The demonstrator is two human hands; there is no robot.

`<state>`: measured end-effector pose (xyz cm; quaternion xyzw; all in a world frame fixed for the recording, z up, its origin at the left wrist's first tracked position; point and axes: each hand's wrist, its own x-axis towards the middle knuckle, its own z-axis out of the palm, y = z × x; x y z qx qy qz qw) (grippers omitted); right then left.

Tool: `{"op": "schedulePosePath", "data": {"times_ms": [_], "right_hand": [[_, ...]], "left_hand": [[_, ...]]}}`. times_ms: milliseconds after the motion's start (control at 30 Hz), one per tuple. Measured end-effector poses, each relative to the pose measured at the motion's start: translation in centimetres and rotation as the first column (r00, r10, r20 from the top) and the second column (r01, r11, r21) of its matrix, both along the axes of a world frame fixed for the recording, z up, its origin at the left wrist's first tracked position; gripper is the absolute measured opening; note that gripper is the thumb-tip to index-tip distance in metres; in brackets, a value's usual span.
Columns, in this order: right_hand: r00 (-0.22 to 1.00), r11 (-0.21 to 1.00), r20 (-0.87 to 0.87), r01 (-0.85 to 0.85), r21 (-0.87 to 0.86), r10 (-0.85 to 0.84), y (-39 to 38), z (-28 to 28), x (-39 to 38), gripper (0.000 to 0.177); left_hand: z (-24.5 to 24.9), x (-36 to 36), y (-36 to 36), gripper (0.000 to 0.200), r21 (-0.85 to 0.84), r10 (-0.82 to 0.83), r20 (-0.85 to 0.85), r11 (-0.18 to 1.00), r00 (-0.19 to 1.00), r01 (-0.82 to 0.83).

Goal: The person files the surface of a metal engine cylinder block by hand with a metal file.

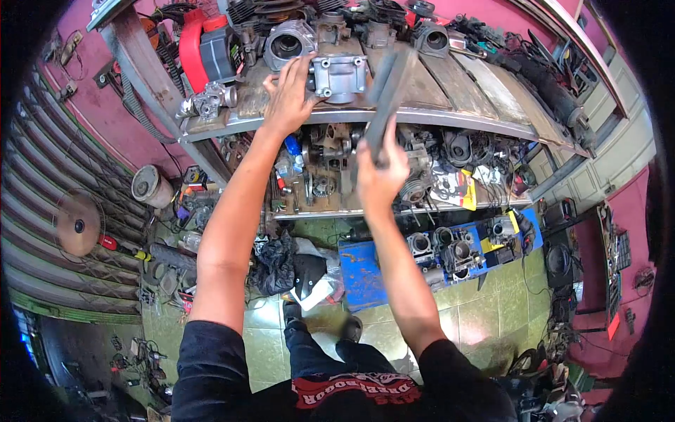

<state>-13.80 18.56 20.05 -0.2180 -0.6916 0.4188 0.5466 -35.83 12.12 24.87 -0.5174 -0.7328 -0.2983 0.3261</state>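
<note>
A silver engine casting (339, 79), squarish with bolt holes at its corners, sits at the front of the upper wooden shelf. My left hand (290, 97) grips its left edge, thumb low and fingers at the upper corner. In my right hand (383, 172) is a long, dark, flat bar (391, 98), raised just right of the casting and smeared by motion. My fingers wrap round its lower end. Behind the casting stands a grey engine housing with a round opening (288, 46), and a carburetor (209, 100) lies to the left.
More engine parts (431, 39) line the back of the upper shelf (450, 88), whose metal front edge runs below my hands. A red and black container (211, 53) stands left. The lower shelf is crowded with parts. Below it, a blue board (362, 271) bears several carburetors.
</note>
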Motion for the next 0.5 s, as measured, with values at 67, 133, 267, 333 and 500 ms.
{"op": "schedulePosePath", "data": {"times_ms": [67,133,267,333,500], "right_hand": [[0.998,0.986,-0.062,0.041,0.159,-0.031,1.0,1.9,-2.1,0.071],[0.994,0.908,-0.043,0.112,0.404,-0.103,-0.6,-0.9,-2.7,0.076],[0.993,0.841,0.06,0.05,0.539,-0.097,-0.3,-6.1,1.4,0.076],[0.99,0.734,0.008,0.1,0.672,-0.142,1.7,-2.9,1.8,0.074],[0.985,0.545,0.019,0.079,0.835,-0.173,5.5,0.0,-1.6,0.073]], "left_hand": [[-0.2,-0.6,0.2,0.086,0.01,0.004,-0.021,1.0,1.0,-0.004],[-0.4,-0.5,0.3,0.089,0.029,0.009,-0.029,1.0,1.0,-0.008],[-0.3,-0.4,0.2,0.089,0.003,0.018,-0.009,1.0,1.0,-0.018],[-0.2,-0.6,0.3,0.085,0.027,-0.018,-0.012,0.999,1.0,0.019],[0.0,-0.2,0.1,0.086,0.021,0.011,-0.012,1.0,1.0,-0.01]]}}
